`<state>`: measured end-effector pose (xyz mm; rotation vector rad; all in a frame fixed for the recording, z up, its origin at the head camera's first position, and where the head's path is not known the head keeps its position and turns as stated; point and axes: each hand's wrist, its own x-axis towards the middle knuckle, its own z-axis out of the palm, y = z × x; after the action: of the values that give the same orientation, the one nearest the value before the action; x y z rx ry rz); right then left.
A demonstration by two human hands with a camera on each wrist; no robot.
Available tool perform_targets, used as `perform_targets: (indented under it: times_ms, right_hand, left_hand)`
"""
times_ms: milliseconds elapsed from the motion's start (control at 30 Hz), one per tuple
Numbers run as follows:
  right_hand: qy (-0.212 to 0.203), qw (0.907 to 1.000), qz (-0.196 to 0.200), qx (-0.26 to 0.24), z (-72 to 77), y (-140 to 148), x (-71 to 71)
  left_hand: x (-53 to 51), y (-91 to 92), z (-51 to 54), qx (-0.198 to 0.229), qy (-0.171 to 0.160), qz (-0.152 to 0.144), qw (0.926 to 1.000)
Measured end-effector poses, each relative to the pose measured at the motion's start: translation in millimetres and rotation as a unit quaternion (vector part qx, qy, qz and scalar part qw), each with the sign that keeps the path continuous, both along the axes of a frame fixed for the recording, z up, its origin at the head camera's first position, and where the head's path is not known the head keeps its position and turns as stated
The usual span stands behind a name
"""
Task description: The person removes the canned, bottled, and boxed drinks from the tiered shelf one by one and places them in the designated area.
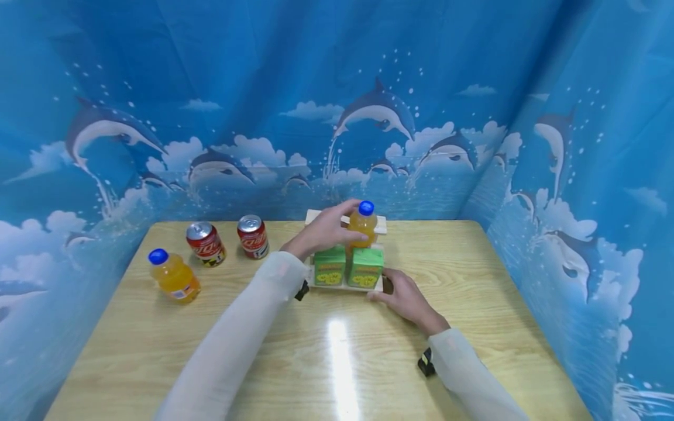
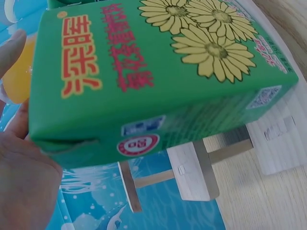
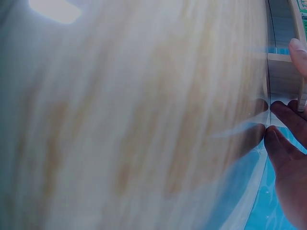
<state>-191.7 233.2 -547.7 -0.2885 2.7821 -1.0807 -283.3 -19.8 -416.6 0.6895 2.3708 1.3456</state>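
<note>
A small wooden rack [image 1: 312, 216] stands near the table's far edge. Two green drink cartons [image 1: 330, 270] sit side by side at its front; the left wrist view shows one carton [image 2: 158, 76] close up, with yellow flowers on it. Behind the right-hand carton, my left hand [image 1: 332, 228] grips an orange drink bottle [image 1: 363, 225] with a blue cap, upright over the rack. The bottle's base is hidden behind the cartons. My right hand [image 1: 406, 297] holds the rack's front right corner, thumb in front and fingers at the side, as the right wrist view shows the rack [image 3: 285, 79] between them.
On the left side of the table [image 1: 284, 362] stand two red soda cans, one can [image 1: 206, 244] left of the other can [image 1: 253, 237]. Another orange bottle [image 1: 176, 278] with a blue cap stands nearer the left edge. A blue dolphin curtain [image 1: 295, 88] hangs around the table.
</note>
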Motion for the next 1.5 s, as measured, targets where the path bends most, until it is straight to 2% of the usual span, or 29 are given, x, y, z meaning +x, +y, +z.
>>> perform_targets:
  times_ms: [400, 500, 900, 1033, 1300, 1500]
  right_hand:
    - [0.009, 1.0000, 0.002, 0.002, 0.2, -0.7, -0.5]
    - [0.012, 0.9999, 0.003, 0.003, 0.2, -0.8, -0.3]
    - [0.002, 1.0000, -0.001, 0.003, 1.9, -1.6, 1.2]
    - [-0.003, 1.0000, -0.005, 0.006, 3.1, -2.4, 0.7]
    - [-0.005, 0.9999, -0.007, 0.005, 4.8, -3.5, 0.6]
    - [-0.008, 0.9999, -0.012, -0.003, 4.1, -4.1, 1.6]
  left_hand:
    - [1.9, -15.7, 5.6, 0.026, 0.004, 0.013, 0.9996]
    - [1.3, -20.3, 6.7, 0.031, 0.014, 0.016, 0.9993]
    - [-0.2, -36.6, 10.8, 0.063, 0.028, 0.030, 0.9972]
    - [-1.0, -39.9, 13.1, 0.062, 0.035, 0.031, 0.9969]
    - [-0.5, -47.1, 22.7, 0.045, 0.035, 0.054, 0.9969]
    - [1.2, -57.8, 25.5, 0.040, 0.033, 0.070, 0.9962]
